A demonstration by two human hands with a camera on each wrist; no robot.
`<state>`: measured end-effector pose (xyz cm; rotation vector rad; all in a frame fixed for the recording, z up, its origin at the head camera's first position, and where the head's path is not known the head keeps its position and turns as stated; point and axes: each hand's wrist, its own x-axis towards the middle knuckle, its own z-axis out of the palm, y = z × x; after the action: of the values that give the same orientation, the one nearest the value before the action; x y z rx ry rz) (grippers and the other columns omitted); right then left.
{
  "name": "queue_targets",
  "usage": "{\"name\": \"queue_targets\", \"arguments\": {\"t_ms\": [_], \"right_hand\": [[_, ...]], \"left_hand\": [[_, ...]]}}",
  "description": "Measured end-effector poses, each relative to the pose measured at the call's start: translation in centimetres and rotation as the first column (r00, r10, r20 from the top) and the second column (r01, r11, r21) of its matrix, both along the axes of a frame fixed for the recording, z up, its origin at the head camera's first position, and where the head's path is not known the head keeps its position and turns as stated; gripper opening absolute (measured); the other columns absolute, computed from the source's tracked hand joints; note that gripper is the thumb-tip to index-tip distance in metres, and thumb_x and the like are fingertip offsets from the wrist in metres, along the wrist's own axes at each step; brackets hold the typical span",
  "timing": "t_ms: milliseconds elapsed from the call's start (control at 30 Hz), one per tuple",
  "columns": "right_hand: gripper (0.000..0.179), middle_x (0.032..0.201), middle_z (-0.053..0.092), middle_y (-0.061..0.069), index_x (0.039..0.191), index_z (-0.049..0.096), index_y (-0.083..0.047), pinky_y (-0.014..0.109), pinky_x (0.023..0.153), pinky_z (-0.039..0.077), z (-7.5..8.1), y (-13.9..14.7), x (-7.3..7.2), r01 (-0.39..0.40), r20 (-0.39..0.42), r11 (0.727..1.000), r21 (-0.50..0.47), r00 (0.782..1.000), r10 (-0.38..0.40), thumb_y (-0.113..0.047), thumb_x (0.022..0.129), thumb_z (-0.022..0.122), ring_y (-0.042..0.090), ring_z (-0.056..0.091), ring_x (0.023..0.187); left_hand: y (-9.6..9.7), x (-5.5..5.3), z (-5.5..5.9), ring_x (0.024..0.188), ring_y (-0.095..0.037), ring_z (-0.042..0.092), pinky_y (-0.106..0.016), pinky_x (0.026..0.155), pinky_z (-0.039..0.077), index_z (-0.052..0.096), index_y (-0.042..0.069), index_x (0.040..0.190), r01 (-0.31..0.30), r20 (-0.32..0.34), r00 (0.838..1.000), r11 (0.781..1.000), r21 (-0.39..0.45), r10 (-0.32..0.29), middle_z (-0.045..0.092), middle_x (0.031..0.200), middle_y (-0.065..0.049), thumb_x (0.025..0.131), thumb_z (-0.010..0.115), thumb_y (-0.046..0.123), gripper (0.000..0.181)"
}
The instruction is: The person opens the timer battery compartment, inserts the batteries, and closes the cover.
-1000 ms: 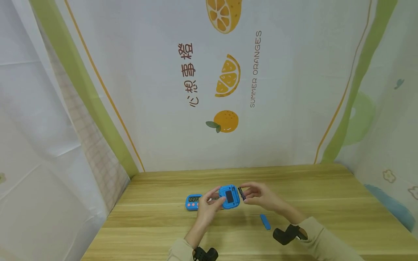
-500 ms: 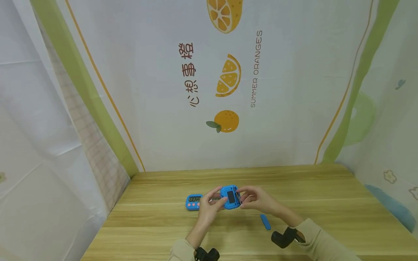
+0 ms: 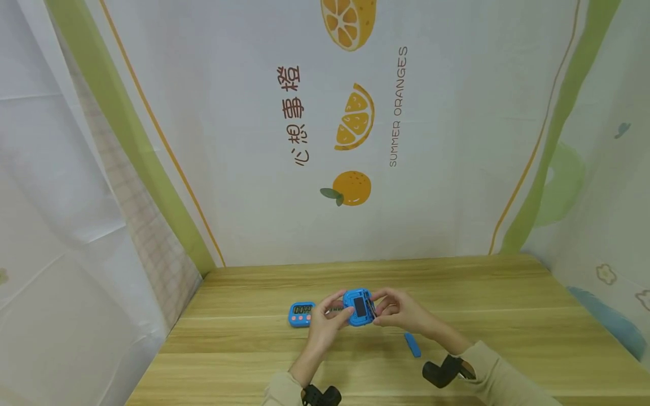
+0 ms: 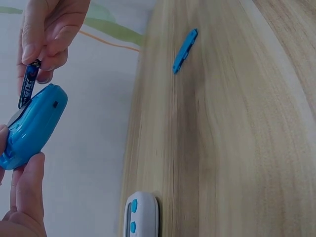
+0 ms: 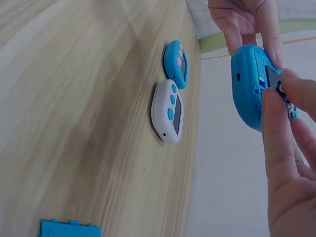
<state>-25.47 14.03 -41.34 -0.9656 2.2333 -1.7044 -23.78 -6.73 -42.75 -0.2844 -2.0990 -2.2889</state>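
In the head view my left hand (image 3: 323,322) grips a blue digital timer (image 3: 358,308) by its left side, its back with a dark rectangle turned up. The battery slot along its right edge is uncovered. My right hand (image 3: 403,311) pinches a slim dark battery (image 4: 29,85) between thumb and fingertips. In the left wrist view the battery slants at the timer's edge, one end close to the slot. The right wrist view has my right fingertips at the slot, partly hiding the battery.
A blue battery cover (image 3: 413,345) lies on the wooden table (image 3: 244,361) near my right forearm. Behind my left hand, a second blue timer (image 5: 174,64) with pink buttons lies beside a white timer (image 5: 165,111) with blue buttons. A printed cloth hangs behind the table.
My right hand has moved left, bringing the battery from beside the timer to its slot. Over the last half second both hands have stayed nearly still.
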Motion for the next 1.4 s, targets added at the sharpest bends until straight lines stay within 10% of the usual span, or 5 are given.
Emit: {"name": "queue_targets", "arguments": {"t_ms": [567, 933, 1400], "right_hand": [[0.031, 0.085, 0.054, 0.013, 0.103, 0.047, 0.016, 0.031, 0.069, 0.054, 0.5, -0.6, 0.6, 0.074, 0.116, 0.996, -0.056, 0.991, -0.067, -0.002, 0.082, 0.061, 0.025, 0.061, 0.076], [0.045, 0.094, 0.053, 0.019, 0.113, 0.047, 0.009, 0.027, 0.066, 0.053, -0.2, -0.4, 0.2, 0.135, -0.083, 0.991, 0.008, 0.988, -0.134, -0.008, 0.077, 0.068, 0.021, 0.059, 0.077], [0.061, 0.107, 0.052, 0.026, 0.126, 0.038, 0.008, 0.029, 0.073, 0.053, 0.0, 0.2, -0.4, -0.039, -0.111, 0.999, 0.026, 0.993, 0.042, -0.008, 0.076, 0.069, 0.023, 0.061, 0.084]], "left_hand": [[0.0, 0.0, 0.1, 0.079, -0.017, 0.061, -0.03, 0.07, 0.054, 0.049, -0.004, 0.123, 0.003, -0.006, 1.0, 1.0, 0.006, -0.003, 0.052, 0.099, -0.016, 0.081, 0.063, 0.005, 0.045], [-0.3, 0.0, 0.3, 0.078, -0.016, 0.061, -0.035, 0.071, 0.053, 0.05, -0.001, 0.123, 0.026, 0.035, 0.999, 1.0, -0.009, -0.025, 0.056, 0.096, -0.013, 0.081, 0.064, 0.007, 0.045], [-0.6, 1.3, 2.2, 0.08, -0.016, 0.06, -0.036, 0.073, 0.053, 0.047, -0.007, 0.123, 0.158, 0.015, 0.987, 0.987, -0.04, -0.158, 0.054, 0.095, -0.009, 0.083, 0.061, 0.007, 0.044]]}}
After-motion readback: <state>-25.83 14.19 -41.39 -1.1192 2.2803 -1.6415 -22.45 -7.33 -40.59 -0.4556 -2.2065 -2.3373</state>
